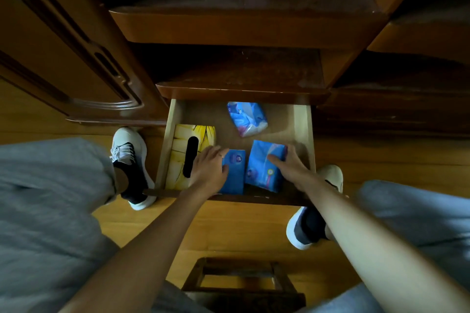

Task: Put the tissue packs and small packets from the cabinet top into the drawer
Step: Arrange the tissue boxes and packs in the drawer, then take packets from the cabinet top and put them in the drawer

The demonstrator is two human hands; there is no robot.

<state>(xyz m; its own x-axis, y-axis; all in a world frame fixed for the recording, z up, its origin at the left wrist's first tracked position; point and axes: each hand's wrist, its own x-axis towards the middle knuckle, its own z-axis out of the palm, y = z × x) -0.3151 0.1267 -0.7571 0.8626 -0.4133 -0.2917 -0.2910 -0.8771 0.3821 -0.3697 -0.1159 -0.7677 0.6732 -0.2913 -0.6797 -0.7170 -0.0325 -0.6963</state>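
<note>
Both bare forearms reach forward and down from the bottom of the view into the open pale wooden drawer (302, 119) pulled out of a dark brown wooden cabinet (244, 30). The left hand (209, 169) lies palm-down with its fingers spread, the fingertips over the edge of a yellow tissue box with a dark oval slot (189, 152) and the thumb resting on the left edge of a flat blue tissue pack (235, 173); it presses rather than clamps. The right hand (292, 164) curls around the right side of a second, larger blue tissue pack (264, 164), thumb laid on top and fingers wrapped over its far right edge, gripping it. The two blue packs sit side by side near the drawer's front. A third pack, blue and white and crumpled (247, 118), lies apart toward the drawer's back. White and black sneakers (132, 160) stand on the wooden floor (229, 226) either side of the drawer.
</note>
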